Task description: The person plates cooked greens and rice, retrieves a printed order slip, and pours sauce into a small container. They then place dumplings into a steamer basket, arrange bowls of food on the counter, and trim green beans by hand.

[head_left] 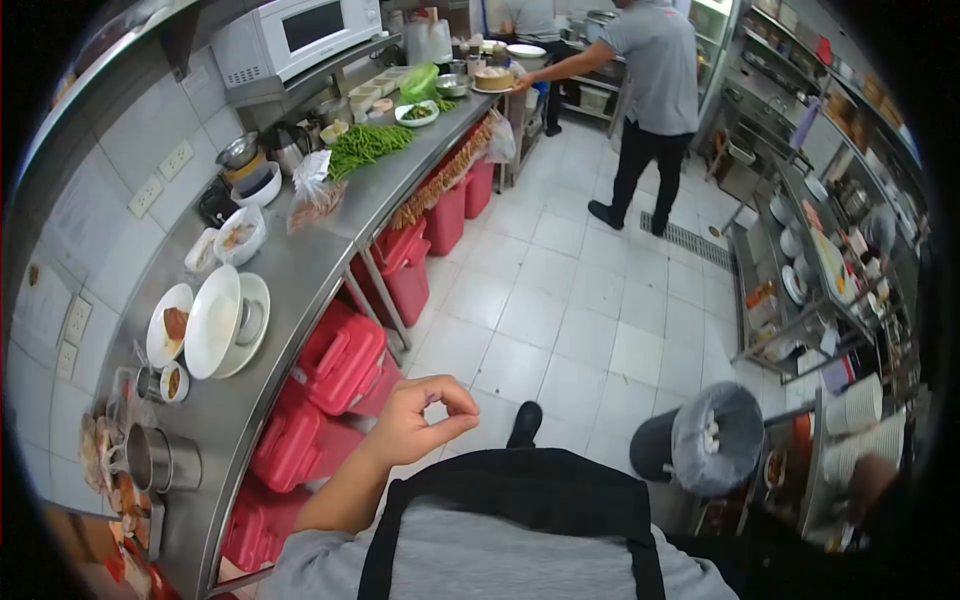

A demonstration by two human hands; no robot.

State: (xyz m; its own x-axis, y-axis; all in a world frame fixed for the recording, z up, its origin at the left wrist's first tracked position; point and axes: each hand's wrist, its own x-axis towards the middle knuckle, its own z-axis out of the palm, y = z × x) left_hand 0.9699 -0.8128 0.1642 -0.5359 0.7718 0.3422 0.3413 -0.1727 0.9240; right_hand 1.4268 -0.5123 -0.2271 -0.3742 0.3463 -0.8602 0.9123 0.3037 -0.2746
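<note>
My left hand (425, 418) is raised in front of my apron, above the floor beside the red bins. Its fingers are loosely curled, with a small gap to the thumb, and nothing shows in it. Nearest to it is a red lidded bin (345, 358) under the steel counter (290, 285). At the far right, in the dark edge of the view, my right hand (872, 488) is beside a stack of white plates (865, 445). Its fingers are too dark to make out, and whether it touches the plates cannot be told.
White bowls (213, 322), green vegetables (365, 148) and a steel pot (150, 458) stand on the left counter. A lined grey waste bin (715, 440) is to my right. Ahead, a person in grey (655, 80) reaches to a plate; another person (530, 20) is farther back.
</note>
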